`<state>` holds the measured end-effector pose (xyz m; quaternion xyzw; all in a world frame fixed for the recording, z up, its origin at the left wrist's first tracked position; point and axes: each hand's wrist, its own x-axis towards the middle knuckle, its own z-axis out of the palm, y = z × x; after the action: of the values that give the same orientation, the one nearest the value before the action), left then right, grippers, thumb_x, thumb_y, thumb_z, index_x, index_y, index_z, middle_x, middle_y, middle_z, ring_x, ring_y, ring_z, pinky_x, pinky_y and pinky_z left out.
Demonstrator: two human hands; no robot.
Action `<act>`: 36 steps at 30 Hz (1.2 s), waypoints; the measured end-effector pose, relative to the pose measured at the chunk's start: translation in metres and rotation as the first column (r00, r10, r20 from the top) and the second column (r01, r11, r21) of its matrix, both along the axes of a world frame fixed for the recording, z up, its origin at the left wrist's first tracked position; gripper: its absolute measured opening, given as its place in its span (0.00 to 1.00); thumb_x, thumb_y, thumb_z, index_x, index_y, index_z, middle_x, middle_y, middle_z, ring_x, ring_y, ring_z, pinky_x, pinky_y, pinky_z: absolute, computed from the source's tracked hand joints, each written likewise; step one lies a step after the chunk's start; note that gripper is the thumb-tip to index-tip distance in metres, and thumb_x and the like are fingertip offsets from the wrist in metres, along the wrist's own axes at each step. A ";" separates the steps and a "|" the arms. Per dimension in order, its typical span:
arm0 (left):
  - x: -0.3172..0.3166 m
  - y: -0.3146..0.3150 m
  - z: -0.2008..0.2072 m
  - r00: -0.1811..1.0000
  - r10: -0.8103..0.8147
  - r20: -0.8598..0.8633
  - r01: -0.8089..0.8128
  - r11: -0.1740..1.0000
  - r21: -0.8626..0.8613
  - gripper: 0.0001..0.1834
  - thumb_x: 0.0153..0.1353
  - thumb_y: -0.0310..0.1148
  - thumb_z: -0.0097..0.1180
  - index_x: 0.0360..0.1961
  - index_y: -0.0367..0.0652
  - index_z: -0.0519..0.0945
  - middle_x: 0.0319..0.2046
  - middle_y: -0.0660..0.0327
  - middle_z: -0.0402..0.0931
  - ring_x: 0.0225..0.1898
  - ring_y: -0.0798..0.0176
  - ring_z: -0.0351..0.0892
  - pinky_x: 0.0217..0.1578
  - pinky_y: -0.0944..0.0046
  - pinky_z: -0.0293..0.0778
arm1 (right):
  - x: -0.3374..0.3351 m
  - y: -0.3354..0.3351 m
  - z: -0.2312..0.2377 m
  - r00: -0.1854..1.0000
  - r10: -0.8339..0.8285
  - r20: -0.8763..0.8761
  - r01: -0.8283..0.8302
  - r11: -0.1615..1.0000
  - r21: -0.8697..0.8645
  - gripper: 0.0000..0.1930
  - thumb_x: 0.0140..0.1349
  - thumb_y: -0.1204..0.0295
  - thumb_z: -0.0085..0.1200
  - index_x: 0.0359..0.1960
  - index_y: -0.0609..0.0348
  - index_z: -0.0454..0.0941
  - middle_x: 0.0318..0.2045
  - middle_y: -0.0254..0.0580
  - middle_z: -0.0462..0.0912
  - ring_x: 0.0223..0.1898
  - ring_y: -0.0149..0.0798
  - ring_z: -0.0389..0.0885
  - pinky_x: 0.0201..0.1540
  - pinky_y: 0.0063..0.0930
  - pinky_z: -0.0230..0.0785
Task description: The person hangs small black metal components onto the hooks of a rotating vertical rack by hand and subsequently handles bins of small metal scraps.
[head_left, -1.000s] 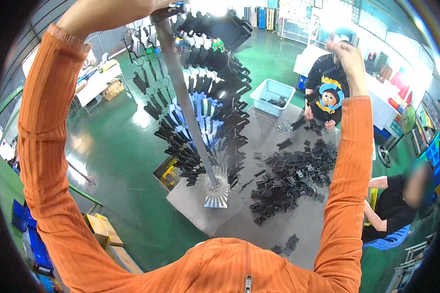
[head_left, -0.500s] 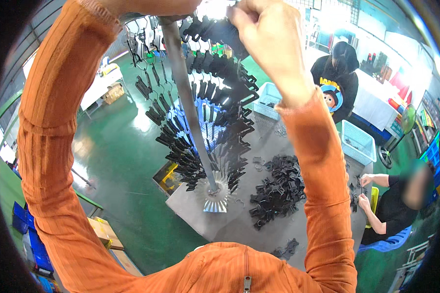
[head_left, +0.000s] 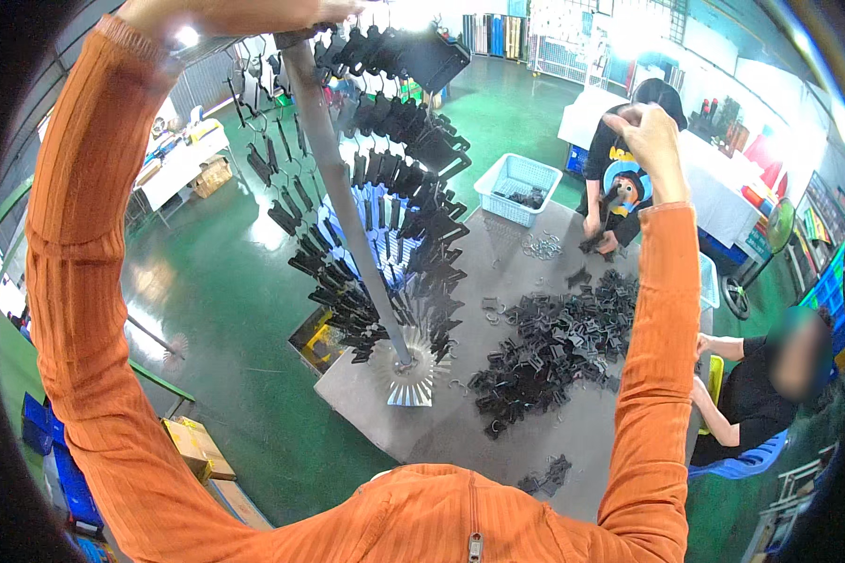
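Note:
My left hand (head_left: 244, 13) is at the upper edge, stretched across the top of a grey metal pole (head_left: 347, 178). That edge cuts off part of its fingers, so its grip is unclear. Wire hooks carry several rings of small black plastic parts (head_left: 390, 174) around the pole, down to a slotted metal disc (head_left: 410, 375) at its foot. My right hand (head_left: 655, 141) is raised to the right of this rack, apart from it. Its fingers are bent with the thumb held away, and nothing shows in them. Below it lies a heap of loose black parts (head_left: 545, 352).
The rack stands on a grey table (head_left: 422, 432). A light blue basket (head_left: 519, 192) sits at its far edge, near scattered metal hooks (head_left: 542, 246). One co-worker (head_left: 629, 178) stands beyond, handling black parts; another person (head_left: 770, 375) sits at the right. Cardboard boxes (head_left: 197, 446) lie left.
My right hand has left the top of the rack and swung right. My left hand has shifted slightly left. The standing co-worker now leans over the table with both hands at black parts.

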<state>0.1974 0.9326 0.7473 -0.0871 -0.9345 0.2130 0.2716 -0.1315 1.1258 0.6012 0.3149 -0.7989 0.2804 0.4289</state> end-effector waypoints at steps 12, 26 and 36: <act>-0.025 -0.004 0.015 0.977 0.197 0.086 -0.184 0.973 -0.142 0.25 0.45 0.19 0.46 0.48 0.33 0.77 0.27 0.47 0.80 0.28 0.52 0.80 0.33 0.59 0.75 | 0.156 -0.136 0.062 0.722 0.611 -0.324 -0.691 0.656 -0.305 0.10 0.52 0.69 0.56 0.28 0.65 0.82 0.23 0.54 0.80 0.27 0.45 0.79 0.30 0.32 0.67; 0.015 -0.005 -0.004 0.999 -0.030 0.022 0.030 0.999 0.030 0.24 0.51 0.22 0.50 0.53 0.31 0.72 0.50 0.45 0.74 0.47 0.50 0.78 0.49 0.59 0.74 | -0.058 0.016 -0.011 0.995 -0.102 0.013 0.102 0.994 -0.028 0.15 0.53 0.59 0.59 0.33 0.58 0.84 0.26 0.40 0.82 0.29 0.38 0.80 0.35 0.29 0.69; -0.002 0.024 0.011 0.979 0.129 0.155 -0.129 0.992 -0.012 0.24 0.48 0.20 0.49 0.50 0.30 0.75 0.41 0.43 0.78 0.39 0.51 0.81 0.43 0.60 0.75 | 0.180 -0.093 0.056 0.834 0.469 -0.290 -0.532 0.823 -0.199 0.10 0.51 0.66 0.60 0.26 0.63 0.82 0.27 0.45 0.82 0.27 0.28 0.76 0.31 0.27 0.67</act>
<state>0.1958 0.9561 0.7587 -0.0430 -0.9563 0.2235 0.1835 0.0485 1.0326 0.6568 0.4829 -0.5863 0.4525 0.4672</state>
